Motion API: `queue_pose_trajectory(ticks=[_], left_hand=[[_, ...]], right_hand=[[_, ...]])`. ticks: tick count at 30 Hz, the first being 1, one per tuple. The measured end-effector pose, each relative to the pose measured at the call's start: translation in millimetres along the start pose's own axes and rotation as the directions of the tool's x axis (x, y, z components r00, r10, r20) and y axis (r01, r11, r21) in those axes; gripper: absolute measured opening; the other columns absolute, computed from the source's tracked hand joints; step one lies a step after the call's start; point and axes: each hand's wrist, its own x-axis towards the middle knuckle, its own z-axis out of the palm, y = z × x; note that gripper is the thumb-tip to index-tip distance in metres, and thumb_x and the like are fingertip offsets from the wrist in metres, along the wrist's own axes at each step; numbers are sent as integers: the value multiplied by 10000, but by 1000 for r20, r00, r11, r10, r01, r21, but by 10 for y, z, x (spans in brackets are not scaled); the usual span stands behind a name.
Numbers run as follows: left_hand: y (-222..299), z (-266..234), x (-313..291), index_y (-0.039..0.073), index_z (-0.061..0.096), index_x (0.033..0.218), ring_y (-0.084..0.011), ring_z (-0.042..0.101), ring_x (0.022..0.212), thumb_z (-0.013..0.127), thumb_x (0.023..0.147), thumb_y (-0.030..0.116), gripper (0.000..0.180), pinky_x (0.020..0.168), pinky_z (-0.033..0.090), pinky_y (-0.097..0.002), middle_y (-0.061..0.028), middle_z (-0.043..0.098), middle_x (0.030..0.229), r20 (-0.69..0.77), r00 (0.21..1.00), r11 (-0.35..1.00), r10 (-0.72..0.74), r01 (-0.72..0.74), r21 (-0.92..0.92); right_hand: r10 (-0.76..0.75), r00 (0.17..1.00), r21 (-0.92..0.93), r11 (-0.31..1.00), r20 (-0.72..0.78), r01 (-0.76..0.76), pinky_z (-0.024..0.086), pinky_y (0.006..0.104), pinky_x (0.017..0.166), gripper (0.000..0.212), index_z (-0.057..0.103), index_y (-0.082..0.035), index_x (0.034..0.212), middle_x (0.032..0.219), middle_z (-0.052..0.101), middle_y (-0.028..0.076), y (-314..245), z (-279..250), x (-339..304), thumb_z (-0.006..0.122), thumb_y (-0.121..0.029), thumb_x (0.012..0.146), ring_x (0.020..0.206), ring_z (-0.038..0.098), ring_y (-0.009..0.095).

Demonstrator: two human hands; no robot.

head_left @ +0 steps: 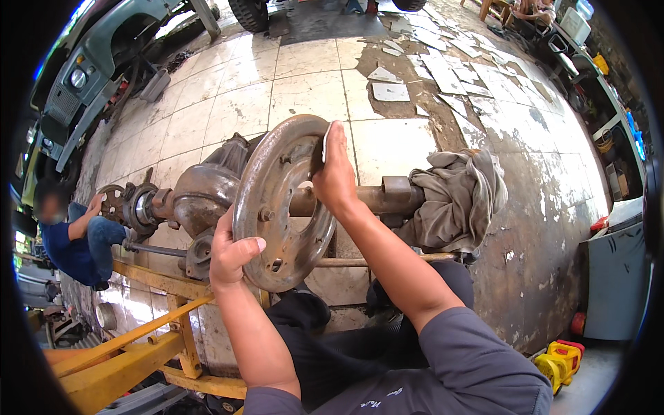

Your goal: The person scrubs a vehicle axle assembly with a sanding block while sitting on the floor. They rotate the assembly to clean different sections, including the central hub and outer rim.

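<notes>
At disc rim (pixel 252 187), both hands (pixel 232 252) (pixel 337 173)

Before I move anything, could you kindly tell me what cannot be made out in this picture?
Head view: the left hand's fingers are mostly hidden behind the metal disc.
Head view: the white piece is mostly covered by the right hand; its material is unclear.
Head view: the metal tube's right end is covered by the grey cloth.
Head view: the dark tire is cut off by the top edge.
</notes>
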Motion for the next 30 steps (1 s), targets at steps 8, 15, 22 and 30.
queue_pose_trajectory(ticks=[8, 15, 22, 30], left_hand=[[-26, -32, 14, -67, 585, 1369, -202, 634, 1123, 698, 655, 187, 767, 1022, 455, -315, -103, 680, 1235, -59, 998, 998, -8, 12, 64], [19, -24, -18, -57, 583, 1382, -189, 618, 1136, 691, 647, 181, 780, 1037, 433, -306, -88, 674, 1243, -43, 999, 999, -5, 7, 48], [39, 8, -18, -53, 582, 1384, -186, 621, 1128, 686, 649, 178, 777, 1034, 435, -304, -83, 682, 1230, -17, 1000, 999, 4, -3, 53], [50, -27, -36, -69, 589, 1362, -213, 647, 1112, 710, 648, 183, 767, 1015, 471, -323, -119, 688, 1231, -14, 1000, 1000, 13, -13, 7]], right_hand=[[-145, 989, -18, 989, -3, 145, 207, 507, 1265, 891, 209, 64, 1597, 1642, 233, 314, 149, -48, -5, 534, 160, 773, 1542, 203, 465], [-74, 996, 8, 997, 43, 74, 194, 485, 1276, 916, 187, 63, 1600, 1650, 223, 301, -64, -79, -1, 545, 161, 764, 1535, 201, 478], [31, 997, -21, 999, 77, -29, 407, 365, 1128, 863, 257, -22, 1608, 1514, 457, 285, 114, -208, 172, 470, 194, 800, 1375, 480, 395], [-388, 833, 168, 922, 395, 349, 452, 357, 1115, 714, 521, -138, 1485, 1443, 597, 164, -774, -942, 745, 438, 172, 847, 1339, 572, 310]])
